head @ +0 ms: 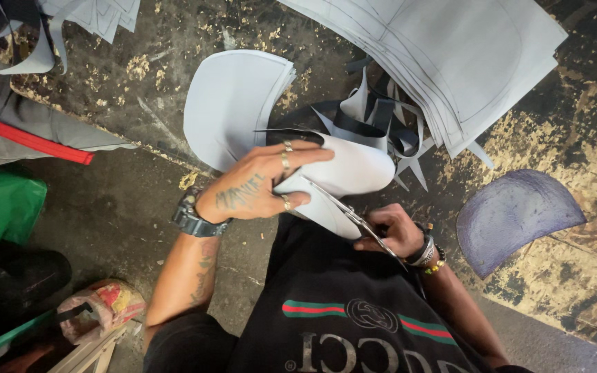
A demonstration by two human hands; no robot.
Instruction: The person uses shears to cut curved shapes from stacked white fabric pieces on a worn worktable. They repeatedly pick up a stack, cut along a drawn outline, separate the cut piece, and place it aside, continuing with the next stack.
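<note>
Left hand (260,186) grips a curved white sheet piece (354,169), fingers spread over its top edge and thumb beneath; the piece extends toward 3 o'clock from the palm. Right hand (388,231), at 4 o'clock from the left, is closed around the scissors (350,211), whose blades point toward 10 o'clock into the piece's lower edge. A stack of cut white shapes (233,103) lies at 12 o'clock from the left hand; offcut strips (381,124) and marked sheets (450,62) lie toward 1 o'clock.

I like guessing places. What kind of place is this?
Probably a small cutting workshop: scissors slice a white sheet, a stack of marked sheets waits, and offcut strips litter the worn table.
</note>
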